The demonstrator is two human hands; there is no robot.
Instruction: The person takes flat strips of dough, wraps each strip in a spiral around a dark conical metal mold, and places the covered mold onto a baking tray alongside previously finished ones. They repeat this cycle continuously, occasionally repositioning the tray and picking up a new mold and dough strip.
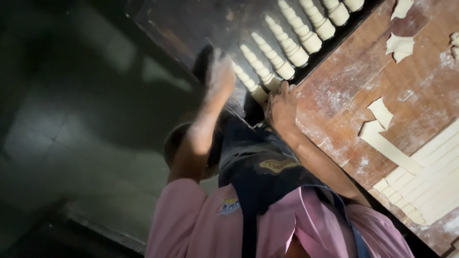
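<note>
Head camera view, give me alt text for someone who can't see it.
Two flour-dusted hands, left and right, set a pale spiral-wrapped dough cone onto a dark metal baking tray beside a row of similar cones. To the right, cut pale dough strips lie on a floured brown wooden table.

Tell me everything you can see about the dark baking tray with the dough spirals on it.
The tray is a dark, flat sheet, metal by its look, with a dull sheen and faint flour smears. It lies at a slant across the top of the view, its long edge against the floured wooden table. A row of pale spiral-wrapped dough cones runs along that edge, side by side. The left hand rests on the tray near its corner; the right hand touches the cone nearest the corner.
</note>
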